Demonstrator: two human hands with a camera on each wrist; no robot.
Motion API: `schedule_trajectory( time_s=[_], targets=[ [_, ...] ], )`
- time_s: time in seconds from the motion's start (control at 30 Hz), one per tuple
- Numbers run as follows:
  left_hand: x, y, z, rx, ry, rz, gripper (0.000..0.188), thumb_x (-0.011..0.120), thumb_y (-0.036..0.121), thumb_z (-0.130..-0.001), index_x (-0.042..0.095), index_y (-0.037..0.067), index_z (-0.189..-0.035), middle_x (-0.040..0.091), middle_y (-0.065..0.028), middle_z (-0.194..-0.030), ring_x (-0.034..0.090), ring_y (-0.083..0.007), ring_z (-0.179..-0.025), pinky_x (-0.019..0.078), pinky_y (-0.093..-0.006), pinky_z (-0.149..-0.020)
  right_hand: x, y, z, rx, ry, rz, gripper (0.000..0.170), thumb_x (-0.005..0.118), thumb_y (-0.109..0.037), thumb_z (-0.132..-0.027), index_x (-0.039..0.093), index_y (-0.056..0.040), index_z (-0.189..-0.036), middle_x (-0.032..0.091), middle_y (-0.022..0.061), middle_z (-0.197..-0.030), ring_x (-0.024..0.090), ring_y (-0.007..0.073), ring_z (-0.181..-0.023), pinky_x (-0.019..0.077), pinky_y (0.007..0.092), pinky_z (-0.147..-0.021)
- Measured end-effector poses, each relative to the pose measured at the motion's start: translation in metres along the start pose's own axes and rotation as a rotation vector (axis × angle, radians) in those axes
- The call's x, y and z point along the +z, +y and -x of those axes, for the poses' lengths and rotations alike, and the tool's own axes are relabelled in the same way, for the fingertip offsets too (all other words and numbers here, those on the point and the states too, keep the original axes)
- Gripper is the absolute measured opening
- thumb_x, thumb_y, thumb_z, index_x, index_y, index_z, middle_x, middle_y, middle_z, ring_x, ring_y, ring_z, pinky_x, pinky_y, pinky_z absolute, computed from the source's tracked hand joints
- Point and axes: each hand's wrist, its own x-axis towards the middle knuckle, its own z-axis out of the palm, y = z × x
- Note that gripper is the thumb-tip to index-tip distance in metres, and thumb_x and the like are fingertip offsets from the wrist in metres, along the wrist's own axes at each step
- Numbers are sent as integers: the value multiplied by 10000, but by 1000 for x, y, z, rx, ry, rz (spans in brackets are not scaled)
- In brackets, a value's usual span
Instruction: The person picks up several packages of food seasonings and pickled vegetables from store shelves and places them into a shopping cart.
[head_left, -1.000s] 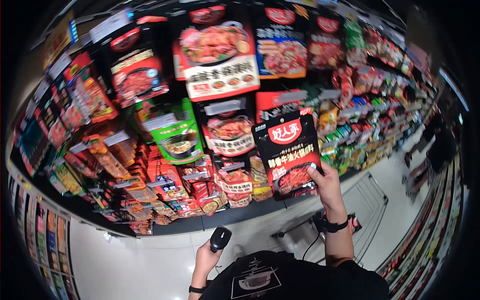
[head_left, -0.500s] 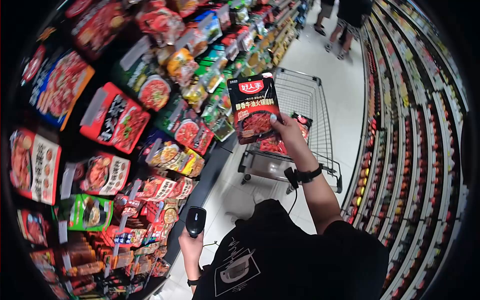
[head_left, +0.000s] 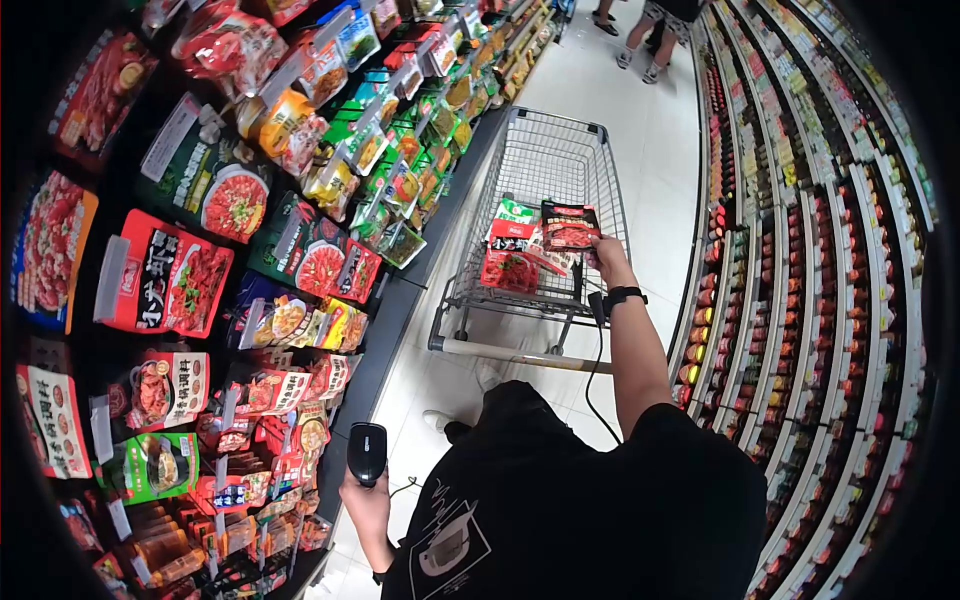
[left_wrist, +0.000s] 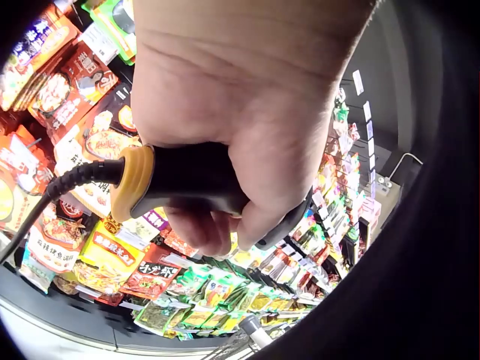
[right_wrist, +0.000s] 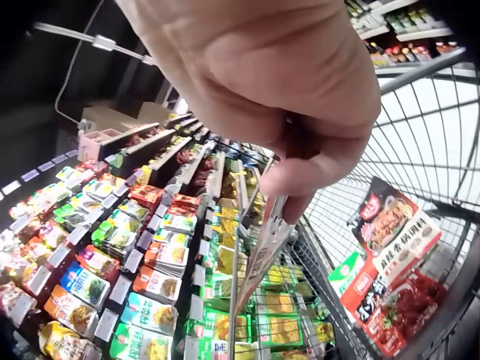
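My left hand (head_left: 366, 512) grips a black handheld barcode scanner (head_left: 367, 455) down by the shelf's lower edge. In the left wrist view, its yellow-ended handle (left_wrist: 133, 184) and cord show, the fingers curled around it. My right hand (head_left: 612, 262) reaches into the shopping cart (head_left: 520, 354) and pinches a black and red hot pot seasoning packet (head_left: 570, 226) by its edge. The right wrist view shows this packet edge-on (right_wrist: 262, 244), between thumb and fingers. Beside it in the cart lie several other packets, including a red crayfish seasoning packet (head_left: 510, 270).
To the left, racks of hanging seasoning packets (head_left: 170, 275) run along the aisle. Shelves of bottles and jars (head_left: 790, 330) line the right side. Ahead on the pale floor (head_left: 655, 120) stand other people (head_left: 652, 40). A black cable (head_left: 592, 390) hangs from my right wrist.
The view has swung right, from the shelf to the cart. My right hand has carried the hot pot packet from in front of the shelf into the cart. The left hand keeps hold of the scanner.
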Motion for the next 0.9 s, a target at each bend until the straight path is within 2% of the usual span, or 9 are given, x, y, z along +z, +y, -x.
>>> schedule_trajectory(
  time_s=[0.07,0.13,0.2,0.23,0.33,0.5,0.6,0.77,0.9],
  targets=[
    [2,7,3,-43,-5,-7,268,799,-28,-896,763,-34,-1162,819,-167,-941,771,-193,-869,601,-362,-828,-2,23,-33,-255,-81,393,394,604,-301,-1111,682,54,-1261,776,220,-902,796,322,-752,612,454,-587],
    [0,5,8,-96,19,-113,301,826,20,-888,760,-24,-1179,814,-188,-945,790,-228,-878,603,-377,-836,10,50,-114,-671,61,1296,477,596,-372,-1088,677,45,-1305,771,316,-998,806,412,-971,628,528,-717],
    [1,-1,14,-56,68,-61,333,843,59,-888,759,-4,-1204,810,-215,-970,817,-256,-910,609,-378,-833,71,-20,-10,-726,139,1117,545,648,-431,-1058,705,26,-1349,771,340,-1025,777,458,-1044,604,577,-868],
    [-3,7,19,-89,95,-39,341,846,65,-893,761,1,-1217,814,-207,-974,815,-246,-903,610,-369,-829,103,-48,20,-450,79,768,566,685,-445,-1034,723,22,-1351,776,338,-1066,775,461,-1051,603,565,-896],
    [-19,23,32,-105,170,47,355,848,78,-908,763,10,-1246,823,-181,-980,804,-216,-877,610,-349,-818,177,-68,20,-679,-117,845,486,692,-399,-1023,781,7,-1274,817,259,-1059,796,421,-955,617,478,-895],
    [-30,8,52,-118,285,94,352,840,70,-908,765,15,-1248,824,-176,-983,807,-231,-871,611,-358,-806,291,-132,162,-843,-487,579,327,705,-237,-1062,788,6,-1264,795,105,-875,757,155,-738,582,328,-664],
    [-37,-3,70,-144,348,104,347,855,78,-905,772,14,-1235,830,-174,-988,812,-233,-880,614,-357,-809,359,-172,285,-978,-799,528,319,698,-208,-1111,748,34,-1312,798,44,-984,690,83,-813,558,261,-728],
    [-48,-30,92,-150,456,133,340,889,91,-891,783,2,-1201,841,-160,-983,812,-216,-881,614,-350,-809,425,-209,477,-1025,-1219,231,286,698,-174,-1114,743,0,-1337,824,49,-1058,739,92,-887,568,238,-766],
    [-60,-41,105,-180,526,155,309,862,108,-895,778,22,-1180,817,-179,-961,815,-295,-856,614,-372,-793,478,-214,578,-1259,-1287,48,318,736,-192,-1093,730,1,-1345,808,73,-1131,748,124,-993,585,273,-907]
  ],
)
